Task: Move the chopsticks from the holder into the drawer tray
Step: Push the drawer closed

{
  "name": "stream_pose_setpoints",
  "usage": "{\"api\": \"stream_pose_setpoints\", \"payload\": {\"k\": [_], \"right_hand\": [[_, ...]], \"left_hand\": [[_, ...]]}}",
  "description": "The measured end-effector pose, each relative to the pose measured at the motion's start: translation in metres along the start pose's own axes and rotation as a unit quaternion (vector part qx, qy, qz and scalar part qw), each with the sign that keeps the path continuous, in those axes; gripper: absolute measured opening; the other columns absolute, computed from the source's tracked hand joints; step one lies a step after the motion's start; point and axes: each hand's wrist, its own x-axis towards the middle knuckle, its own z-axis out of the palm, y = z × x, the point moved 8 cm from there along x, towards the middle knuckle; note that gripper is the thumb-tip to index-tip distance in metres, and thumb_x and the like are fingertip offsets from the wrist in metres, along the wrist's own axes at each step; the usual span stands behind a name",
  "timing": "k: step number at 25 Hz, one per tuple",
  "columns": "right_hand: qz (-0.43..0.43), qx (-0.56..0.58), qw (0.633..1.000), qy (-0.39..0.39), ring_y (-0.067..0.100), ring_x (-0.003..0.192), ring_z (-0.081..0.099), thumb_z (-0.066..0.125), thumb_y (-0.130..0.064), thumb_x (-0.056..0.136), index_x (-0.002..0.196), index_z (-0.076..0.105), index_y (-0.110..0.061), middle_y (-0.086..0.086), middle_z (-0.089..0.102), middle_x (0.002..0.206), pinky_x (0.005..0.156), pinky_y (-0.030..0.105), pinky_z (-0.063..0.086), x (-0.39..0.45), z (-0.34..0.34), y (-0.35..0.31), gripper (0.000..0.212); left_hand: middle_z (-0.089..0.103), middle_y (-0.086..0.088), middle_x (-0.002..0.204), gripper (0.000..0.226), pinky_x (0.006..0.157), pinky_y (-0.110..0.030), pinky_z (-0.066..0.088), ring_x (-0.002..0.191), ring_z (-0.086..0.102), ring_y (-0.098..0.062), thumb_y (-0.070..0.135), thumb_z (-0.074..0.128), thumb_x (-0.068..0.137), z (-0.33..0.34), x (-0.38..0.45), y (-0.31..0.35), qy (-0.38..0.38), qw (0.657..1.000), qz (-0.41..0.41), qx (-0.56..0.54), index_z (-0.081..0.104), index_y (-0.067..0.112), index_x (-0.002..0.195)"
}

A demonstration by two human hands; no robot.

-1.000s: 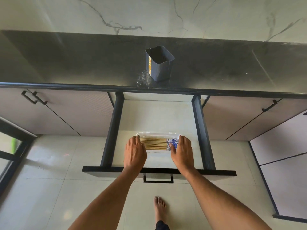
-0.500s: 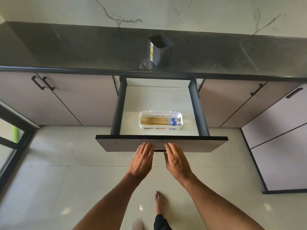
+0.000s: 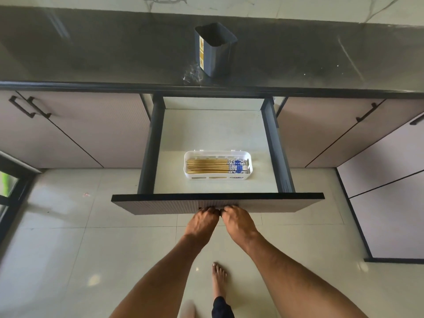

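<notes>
While chopsticks (image 3: 216,166) fill tray (image 3: 250,162), hands seemingly grip drawer front (image 3: 286,204)

The chopsticks (image 3: 216,166) are pale yellow-brown wood along most of their length, with white ends carrying a blue pattern, its motif too small to read. The tray (image 3: 218,178) under them is plain white. The holder (image 3: 214,50) is dark grey with a narrow yellow-and-white label strip down one side. The countertop (image 3: 91,53) is glossy black-grey, faintly streaked. The wall (image 3: 275,6) is off-white marble with thin grey veins. The drawer (image 3: 218,204) has black sides and top edge, a cream floor and a finely ribbed grey-mauve front. The cabinet doors (image 3: 91,125) look pale mauve, handles black. The floor tiles (image 3: 68,249) are glossy cream
</notes>
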Motion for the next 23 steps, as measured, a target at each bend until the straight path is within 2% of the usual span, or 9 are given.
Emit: {"api": "stream_pose_setpoints", "payload": {"k": [3,6,8,18,23], "right_hand": [[0.018,0.005,0.999,-0.04,0.022,0.101,0.07,0.059,-0.005,0.095,0.112,0.07,-0.014,0.006,0.074,0.109,0.092,0.034,0.058,0.017,0.003,0.011,0.022],[0.01,0.008,0.999,-0.046,0.024,0.103,0.069,0.057,-0.004,0.095,0.115,0.069,-0.013,0.007,0.072,0.11,0.093,0.036,0.057,0.032,0.001,0.017,0.025],[0.002,0.01,0.999,-0.049,0.024,0.104,0.069,0.055,-0.002,0.095,0.115,0.068,-0.012,0.008,0.071,0.111,0.093,0.037,0.057,0.052,-0.004,0.024,0.026],[-0.008,0.014,1.0,-0.007,0.028,0.094,0.071,0.056,0.001,0.09,0.102,0.071,-0.01,0.01,0.073,0.099,0.088,0.039,0.058,0.185,-0.056,0.074,0.023],[-0.002,0.005,1.0,0.006,0.03,0.089,0.073,0.057,0.003,0.088,0.097,0.073,-0.009,0.011,0.074,0.094,0.082,0.04,0.058,0.255,-0.082,0.102,0.022]], "left_hand": [[0.069,-0.009,0.114,0.037,0.091,-0.035,0.052,0.107,0.067,-0.029,-0.001,0.061,0.085,0.003,0.016,0.001,0.0,0.999,-0.03,-0.014,0.066,0.011,0.12],[0.073,-0.006,0.076,0.035,0.068,-0.029,0.059,0.07,0.073,-0.024,-0.002,0.086,0.052,-0.004,0.028,0.003,0.039,0.999,0.001,-0.027,0.077,0.009,0.084],[0.071,-0.005,0.068,0.039,0.061,-0.028,0.059,0.06,0.07,-0.022,-0.004,0.089,0.041,-0.011,0.046,-0.001,0.064,0.997,0.015,-0.029,0.077,0.008,0.076],[0.07,-0.012,0.074,0.028,0.07,-0.039,0.059,0.067,0.069,-0.03,-0.008,0.081,0.061,-0.057,0.178,-0.059,0.135,0.99,-0.006,-0.027,0.075,0.002,0.086],[0.069,-0.013,0.071,0.027,0.07,-0.04,0.059,0.065,0.068,-0.032,-0.01,0.079,0.061,-0.082,0.247,-0.087,0.161,0.987,-0.005,-0.011,0.074,0.002,0.085]]}}
